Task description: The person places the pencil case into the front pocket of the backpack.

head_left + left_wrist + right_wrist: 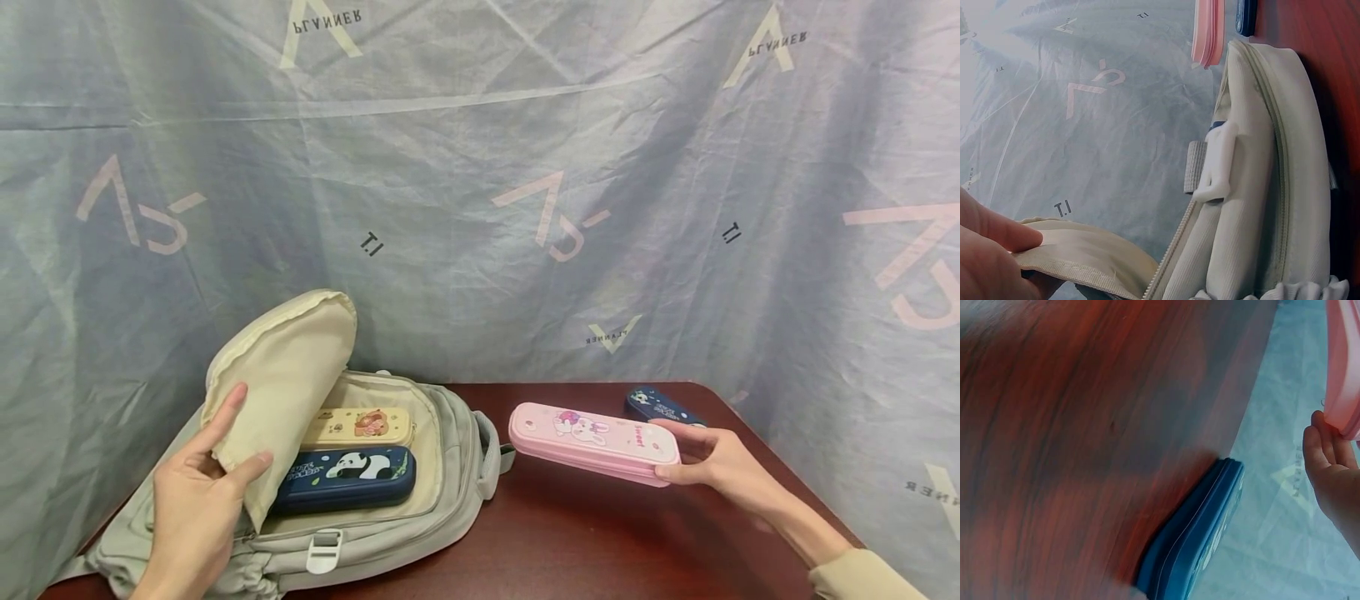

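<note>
My right hand (708,458) grips the right end of a pink pencil case (592,442) with rabbit pictures, holding it up over the table to the right of the backpack. The left hand (197,492) pinches the edge of the cream-lined flap (288,358) and lifts it from the pale green backpack (457,467), which lies on its back. Inside the opened compartment, a yellow pencil case (360,427) lies behind a navy panda pencil case (352,477); the flap hides their left ends. In the right wrist view, fingers support one end of the pink case (1342,369).
Another navy pencil case (660,406) lies on the dark red table (555,533) near its back right corner, behind the right hand. A white buckle (324,550) sits on the backpack's front side. Grey printed cloth (465,250) hangs behind the table.
</note>
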`<action>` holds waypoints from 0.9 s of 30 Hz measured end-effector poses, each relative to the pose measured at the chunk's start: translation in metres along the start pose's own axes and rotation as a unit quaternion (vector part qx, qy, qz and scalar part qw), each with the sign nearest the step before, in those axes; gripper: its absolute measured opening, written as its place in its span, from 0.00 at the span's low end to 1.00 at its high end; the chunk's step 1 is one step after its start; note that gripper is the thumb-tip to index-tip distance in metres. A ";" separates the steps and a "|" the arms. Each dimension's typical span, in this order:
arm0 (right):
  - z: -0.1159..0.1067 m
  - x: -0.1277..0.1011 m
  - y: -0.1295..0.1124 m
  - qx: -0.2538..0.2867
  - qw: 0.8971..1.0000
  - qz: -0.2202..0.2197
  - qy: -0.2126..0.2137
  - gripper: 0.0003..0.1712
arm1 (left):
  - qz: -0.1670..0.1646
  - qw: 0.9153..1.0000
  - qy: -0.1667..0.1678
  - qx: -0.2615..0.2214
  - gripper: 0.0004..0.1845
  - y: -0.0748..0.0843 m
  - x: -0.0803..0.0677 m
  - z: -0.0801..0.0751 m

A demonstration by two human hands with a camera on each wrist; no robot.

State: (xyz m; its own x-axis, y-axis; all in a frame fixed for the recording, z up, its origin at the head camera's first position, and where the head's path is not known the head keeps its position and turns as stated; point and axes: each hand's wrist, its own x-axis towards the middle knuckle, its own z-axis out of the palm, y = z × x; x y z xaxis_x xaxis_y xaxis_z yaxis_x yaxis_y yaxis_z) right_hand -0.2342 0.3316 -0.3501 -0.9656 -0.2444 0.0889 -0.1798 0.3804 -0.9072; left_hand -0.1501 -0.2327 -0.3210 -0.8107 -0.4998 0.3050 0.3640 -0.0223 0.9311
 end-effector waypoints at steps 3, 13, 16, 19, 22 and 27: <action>0.005 0.004 -0.002 0.017 1.000 -0.005 -0.010 0.45 | -0.001 1.000 -0.002 -0.002 0.46 0.000 0.000 0.000; 0.020 0.014 -0.006 0.051 0.998 -0.019 -0.042 0.44 | -0.001 1.000 -0.005 -0.002 0.46 0.000 0.001 -0.001; 0.024 0.016 -0.008 0.051 0.998 -0.020 -0.044 0.45 | -0.002 1.000 -0.003 0.003 0.47 0.000 0.001 0.000; 0.030 0.020 -0.009 0.052 0.998 -0.018 -0.043 0.45 | 0.000 1.000 0.001 0.003 0.47 0.000 0.000 0.000; 0.035 0.023 -0.011 0.056 0.997 -0.014 -0.042 0.44 | 0.001 1.000 0.003 0.000 0.47 0.000 0.000 0.001; 0.043 0.029 -0.016 0.062 0.997 -0.008 -0.044 0.43 | 0.000 1.000 0.007 -0.005 0.47 0.000 0.001 0.001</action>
State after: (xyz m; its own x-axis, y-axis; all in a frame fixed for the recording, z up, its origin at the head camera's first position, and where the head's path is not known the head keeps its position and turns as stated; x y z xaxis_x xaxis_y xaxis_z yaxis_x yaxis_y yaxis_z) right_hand -0.2513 0.2799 -0.3511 -0.9413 -0.3297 0.0720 -0.1650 0.2634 -0.9505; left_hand -0.1513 -0.2325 -0.3210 -0.8041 -0.5117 0.3028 0.3693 -0.0307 0.9288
